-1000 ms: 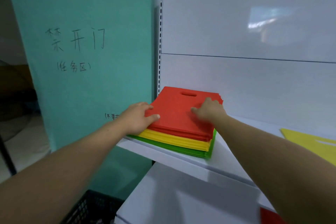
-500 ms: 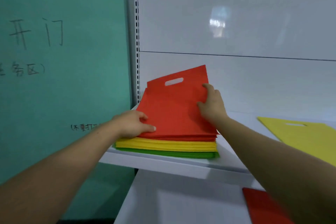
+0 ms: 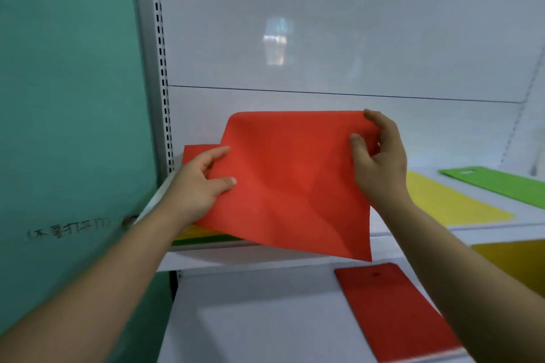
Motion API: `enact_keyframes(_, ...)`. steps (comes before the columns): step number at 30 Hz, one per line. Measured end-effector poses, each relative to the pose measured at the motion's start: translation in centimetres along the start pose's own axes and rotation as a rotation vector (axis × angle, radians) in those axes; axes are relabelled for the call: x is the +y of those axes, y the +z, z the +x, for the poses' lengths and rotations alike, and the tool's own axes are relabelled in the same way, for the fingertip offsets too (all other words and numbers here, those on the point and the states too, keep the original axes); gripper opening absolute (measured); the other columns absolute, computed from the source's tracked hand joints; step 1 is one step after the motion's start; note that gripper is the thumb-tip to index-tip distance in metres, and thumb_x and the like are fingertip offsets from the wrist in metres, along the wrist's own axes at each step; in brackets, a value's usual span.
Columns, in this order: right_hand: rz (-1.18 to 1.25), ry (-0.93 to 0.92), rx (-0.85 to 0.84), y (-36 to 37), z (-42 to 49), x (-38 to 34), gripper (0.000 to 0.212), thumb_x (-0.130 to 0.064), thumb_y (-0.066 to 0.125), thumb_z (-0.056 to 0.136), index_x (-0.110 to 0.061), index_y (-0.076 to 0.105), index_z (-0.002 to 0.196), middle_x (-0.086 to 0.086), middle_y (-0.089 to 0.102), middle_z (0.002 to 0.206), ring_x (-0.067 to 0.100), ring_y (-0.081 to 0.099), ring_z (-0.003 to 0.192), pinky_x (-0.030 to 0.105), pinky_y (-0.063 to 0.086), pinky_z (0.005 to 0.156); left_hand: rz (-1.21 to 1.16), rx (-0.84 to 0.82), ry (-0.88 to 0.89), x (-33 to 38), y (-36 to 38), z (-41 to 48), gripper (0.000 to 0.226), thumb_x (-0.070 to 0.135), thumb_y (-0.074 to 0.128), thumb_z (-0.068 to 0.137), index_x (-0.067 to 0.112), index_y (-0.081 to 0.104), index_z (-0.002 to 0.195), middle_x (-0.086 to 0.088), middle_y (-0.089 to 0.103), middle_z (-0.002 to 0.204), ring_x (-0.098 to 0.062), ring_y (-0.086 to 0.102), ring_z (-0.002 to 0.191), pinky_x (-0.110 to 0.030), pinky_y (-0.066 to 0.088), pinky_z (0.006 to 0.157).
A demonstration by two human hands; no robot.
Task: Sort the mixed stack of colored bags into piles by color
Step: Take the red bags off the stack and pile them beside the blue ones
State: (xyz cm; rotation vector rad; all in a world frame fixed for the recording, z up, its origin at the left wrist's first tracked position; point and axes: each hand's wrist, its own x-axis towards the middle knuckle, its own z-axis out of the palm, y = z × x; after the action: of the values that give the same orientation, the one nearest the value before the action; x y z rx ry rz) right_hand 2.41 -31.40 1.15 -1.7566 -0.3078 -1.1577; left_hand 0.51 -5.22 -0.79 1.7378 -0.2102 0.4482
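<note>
Red bag [image 3: 289,183] held up, long side running sideways (above the stack [image 3: 203,237]); left hand [image 3: 196,190] pinches its left edge, right hand [image 3: 380,162] grips the top-right corner.

A flat red fabric bag [image 3: 289,186] hangs before the mixed stack of fabric bags [image 3: 203,237] at the left end of the white metal shelf [image 3: 265,256]. Right of it lie a flat yellow fabric bag [image 3: 448,203], then a flat green fabric bag [image 3: 501,183]. A second red fabric bag [image 3: 392,312] lies on the lower shelf [image 3: 265,318].

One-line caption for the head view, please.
Left hand and right hand hold a red bag above the mixed stack.
</note>
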Motion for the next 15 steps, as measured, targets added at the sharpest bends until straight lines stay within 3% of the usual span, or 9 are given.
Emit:
enact_keyframes(2,-0.021,0.048,0.011,-2.6,-0.9,0.4,0.038,-0.010,0.057,0.092,-0.019,0.052,0.129,-0.033,0.045,0.098,0.009,0.046,0.091,-0.002,0.032,0.071,0.039,-0.044,0.028,0.3,1.6,-1.7,0.063,-0.008,0.063,0.081,0.025,0.050,0.133,0.002,0.060,0.117,-0.002,0.059,0.089,-0.022,0.049,0.081)
enact_keyframes(5,-0.094,0.138,0.010,-7.0,-2.3,2.0,0.039,-0.018,0.057,0.093,-0.023,0.051,0.131,-0.034,0.046,0.105,-0.007,0.043,0.083,-0.004,0.030,0.072,0.170,-0.096,0.065,0.7,4.8,-4.7,0.067,-0.007,0.064,0.081,0.023,0.045,0.138,0.005,0.056,0.119,-0.009,0.058,0.096,-0.020,0.044,0.085)
enact_keyframes(8,-0.206,0.235,-0.034,-11.9,-4.0,4.1,0.041,-0.024,0.058,0.094,-0.022,0.050,0.134,-0.014,0.054,0.118,-0.004,0.044,0.094,0.005,0.031,0.076,0.212,-0.152,0.060,0.2,8.7,-7.5,0.069,-0.006,0.065,0.080,0.021,0.043,0.140,0.003,0.053,0.127,-0.011,0.055,0.107,-0.023,0.043,0.092)
enact_keyframes(12,-0.305,0.374,-0.111,-19.3,-7.2,7.1,0.042,-0.026,0.057,0.094,-0.022,0.049,0.136,-0.003,0.055,0.130,0.012,0.050,0.115,0.017,0.032,0.090,0.207,-0.229,-0.033,-0.7,15.0,-11.9,0.069,-0.004,0.063,0.082,0.025,0.041,0.140,0.003,0.054,0.121,0.000,0.057,0.084,-0.009,0.045,0.070)
enact_keyframes(15,-0.373,0.439,-0.159,-25.3,-9.7,9.0,0.042,-0.026,0.056,0.094,-0.021,0.049,0.135,0.001,0.056,0.130,0.018,0.051,0.120,0.021,0.034,0.090,0.152,-0.303,-0.125,-1.8,20.1,-15.9,0.070,-0.007,0.061,0.082,0.024,0.040,0.142,-0.003,0.059,0.118,-0.004,0.059,0.076,-0.014,0.050,0.065)
